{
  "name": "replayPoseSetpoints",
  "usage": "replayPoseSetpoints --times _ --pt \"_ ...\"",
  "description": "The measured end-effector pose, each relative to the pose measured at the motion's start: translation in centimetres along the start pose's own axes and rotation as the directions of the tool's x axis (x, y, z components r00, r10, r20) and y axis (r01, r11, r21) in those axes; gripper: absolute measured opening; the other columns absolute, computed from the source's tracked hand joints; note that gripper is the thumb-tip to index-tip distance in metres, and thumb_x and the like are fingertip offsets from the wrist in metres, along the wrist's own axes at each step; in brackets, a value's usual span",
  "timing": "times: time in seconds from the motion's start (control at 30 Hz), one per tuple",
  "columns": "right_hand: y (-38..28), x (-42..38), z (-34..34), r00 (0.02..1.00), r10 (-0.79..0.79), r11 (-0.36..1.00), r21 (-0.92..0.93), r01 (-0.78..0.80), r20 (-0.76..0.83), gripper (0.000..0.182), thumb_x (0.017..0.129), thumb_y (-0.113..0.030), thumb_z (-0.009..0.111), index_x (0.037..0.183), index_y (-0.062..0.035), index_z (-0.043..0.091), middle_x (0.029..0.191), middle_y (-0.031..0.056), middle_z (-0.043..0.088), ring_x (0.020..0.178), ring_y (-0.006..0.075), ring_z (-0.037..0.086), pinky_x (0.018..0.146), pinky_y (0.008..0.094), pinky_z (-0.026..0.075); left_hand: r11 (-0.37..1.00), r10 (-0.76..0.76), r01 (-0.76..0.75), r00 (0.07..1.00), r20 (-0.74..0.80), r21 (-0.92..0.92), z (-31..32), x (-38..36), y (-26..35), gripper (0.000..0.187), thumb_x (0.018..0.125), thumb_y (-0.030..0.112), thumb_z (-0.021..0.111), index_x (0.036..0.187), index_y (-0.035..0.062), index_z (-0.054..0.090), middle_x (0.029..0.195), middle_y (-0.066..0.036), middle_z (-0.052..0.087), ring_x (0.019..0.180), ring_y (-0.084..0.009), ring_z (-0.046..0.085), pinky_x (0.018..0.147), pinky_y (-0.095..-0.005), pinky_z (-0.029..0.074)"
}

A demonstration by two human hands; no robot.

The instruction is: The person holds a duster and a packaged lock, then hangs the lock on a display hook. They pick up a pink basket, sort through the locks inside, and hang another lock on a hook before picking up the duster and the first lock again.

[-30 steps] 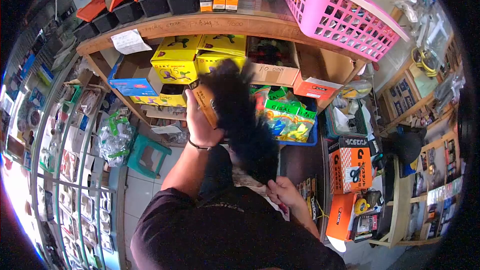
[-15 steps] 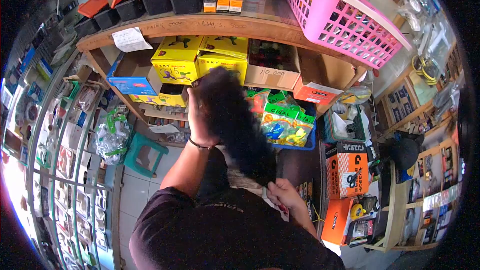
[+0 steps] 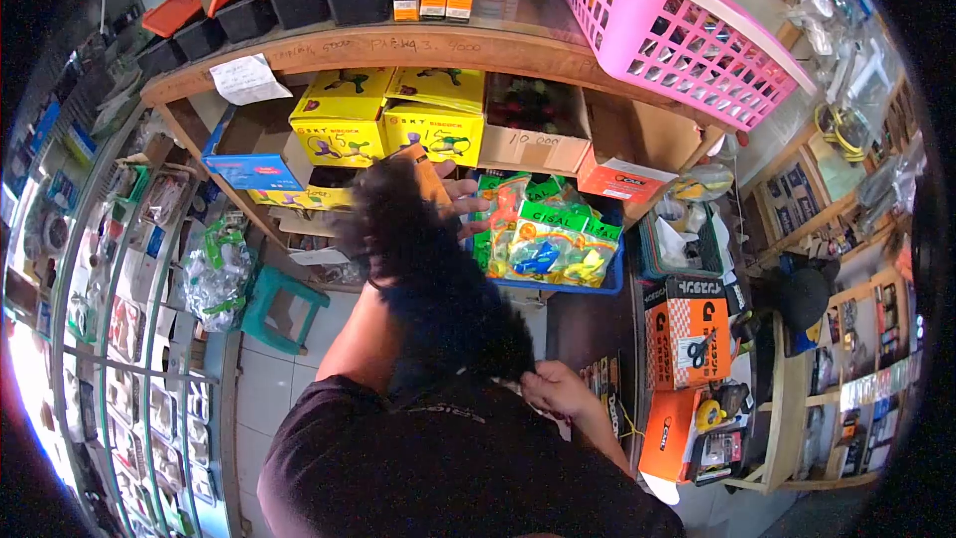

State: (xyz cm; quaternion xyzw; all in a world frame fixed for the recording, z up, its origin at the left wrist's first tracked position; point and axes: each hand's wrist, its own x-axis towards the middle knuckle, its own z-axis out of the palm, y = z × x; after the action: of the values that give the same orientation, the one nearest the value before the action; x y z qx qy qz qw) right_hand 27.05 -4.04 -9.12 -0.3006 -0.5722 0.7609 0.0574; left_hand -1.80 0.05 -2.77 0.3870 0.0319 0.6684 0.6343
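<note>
Slanting across the person's front, the dark fluffy duster (image 3: pixel 453 289) has its near end closed in the right hand (image 3: pixel 561 390), the fingers curled in; gripping it there probably leaves the pile free to sweep. Its far end lies over the left hand (image 3: pixel 465 205), whose visible fingers are spread well open, pointing towards the bagged goods (image 3: pixel 543 244). A small orange-brown box (image 3: pixel 426 175) sits at that hand, apparently supported against the palm so that a face is exposed to the duster.

Yellow cartons (image 3: pixel 342 130) stand side by side on the shelf behind, printed fronts outward, likely for easy reading. The blue tray (image 3: pixel 619 277) seems to keep the loose bags together. Scissors (image 3: pixel 695 351) lie against the orange-and-white carton (image 3: pixel 661 341), within reach of the right side.

Hard to make out: the duster's pile is blurred and covers the left thumb, most of the palm and the box's lower part, so how firmly the box is held cannot be told; the duster's handle is hidden by the right hand and sleeve area
</note>
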Motion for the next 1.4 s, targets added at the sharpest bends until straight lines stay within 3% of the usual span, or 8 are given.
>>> replayPoseSetpoints --times 0.13,0.2,0.4,0.6,0.63,0.8,0.93,1.4 --pt "-0.1 -0.3 0.1 0.971 0.135 0.976 0.198 -0.096 -0.195 0.027 0.087 -0.021 0.046 0.064 -0.0084 0.047 0.052 -0.0036 0.04 0.046 0.006 0.034 0.042 0.0216 0.028 0.962 0.186 -0.257 0.869 -0.459 -0.096 3.7 1.0 -1.1 0.062 0.084 0.054 0.028 0.124 0.0065 0.035 0.12 -0.014 0.044 0.11 -0.0292 0.044 0.093 -0.0433 0.033" --pt "-1.2 -0.9 0.7 0.998 0.053 0.998 0.029 -0.052 -0.026 0.026 0.087 -0.022 0.046 0.065 -0.0085 0.047 0.051 -0.0034 0.04 0.044 0.0064 0.035 0.04 0.0215 0.028 0.989 0.054 -0.06 0.997 -0.047 -0.136 1.0 0.3 -1.8 0.059 0.085 0.051 0.028 0.122 0.0066 0.036 0.118 -0.017 0.045 0.108 -0.0318 0.044 0.093 -0.0463 0.033" --pt "0.8 -1.0 -0.1 0.989 0.013 0.99 0.144 0.009 -0.147 0.034 0.088 -0.028 0.045 0.06 -0.0074 0.043 0.05 -0.0006 0.041 0.038 0.006 0.034 0.034 0.0216 0.026 0.972 0.079 -0.163 0.905 -0.418 -0.169 2.1 1.0 -2.3 0.062 0.084 0.054 0.025 0.124 0.0071 0.034 0.125 -0.012 0.039 0.112 -0.0262 0.042 0.094 -0.0434 0.032" --pt "0.8 -0.8 -0.2 0.986 0.073 0.994 0.089 -0.06 -0.148 0.028 0.087 -0.026 0.047 0.065 -0.0089 0.044 0.051 -0.0037 0.039 0.042 0.0061 0.035 0.038 0.0212 0.028 0.966 -0.038 0.035 0.999 -0.006 -0.256 1.3 1.0 -2.2 0.065 0.083 0.056 0.028 0.125 0.0061 0.033 0.121 -0.02 0.041 0.11 -0.0364 0.041 0.093 -0.0487 0.032" --pt "0.9 -0.6 -0.1 0.975 0.067 0.981 0.19 -0.025 -0.214 0.028 0.087 -0.026 0.047 0.066 -0.0088 0.045 0.051 -0.0039 0.039 0.043 0.006 0.034 0.04 0.021 0.029 0.973 0.133 -0.201 0.885 -0.445 -0.109 3.8 1.8 -2.0 0.063 0.083 0.056 0.029 0.122 0.0071 0.037 0.121 -0.016 0.043 0.109 -0.0306 0.044 0.093 -0.0449 0.034" --pt "0.4 -0.7 0.6 0.998 0.052 0.995 0.089 -0.049 -0.043 0.024 0.087 -0.023 0.046 0.068 -0.0084 0.045 0.054 -0.004 0.039 0.043 0.0059 0.034 0.038 0.0207 0.027 0.988 -0.117 0.112 0.993 -0.035 -0.109 0.4 1.2 -1.7 0.059 0.083 0.052 0.033 0.122 0.008 0.037 0.12 -0.014 0.044 0.107 -0.0309 0.045 0.09 -0.0463 0.036" --pt "0.6 -0.7 0.4 0.978 0.077 0.973 0.228 -0.031 -0.196 0.025 0.087 -0.024 0.046 0.068 -0.0079 0.046 0.052 -0.003 0.041 0.041 0.0062 0.034 0.037 0.0213 0.027 0.946 0.054 -0.207 0.859 -0.509 -0.249 2.7 1.1 -2.0 0.058 0.084 0.048 0.035 0.123 0.0056 0.034 0.112 -0.018 0.048 0.102 -0.0362 0.047 0.087 -0.0487 0.039" --pt "0.1 -0.6 0.2 0.991 0.119 0.993 0.031 -0.117 -0.061 0.031 0.088 -0.029 0.045 0.068 -0.0058 0.049 0.053 -0.0016 0.043 0.041 0.0065 0.037 0.036 0.0214 0.029 0.998 -0.01 0.005 0.997 -0.078 -0.064 1.5 0.6 -1.2 0.057 0.084 0.052 0.033 0.119 0.0081 0.041 0.11 -0.013 0.05 0.1 -0.028 0.05 0.085 -0.0419 0.041"
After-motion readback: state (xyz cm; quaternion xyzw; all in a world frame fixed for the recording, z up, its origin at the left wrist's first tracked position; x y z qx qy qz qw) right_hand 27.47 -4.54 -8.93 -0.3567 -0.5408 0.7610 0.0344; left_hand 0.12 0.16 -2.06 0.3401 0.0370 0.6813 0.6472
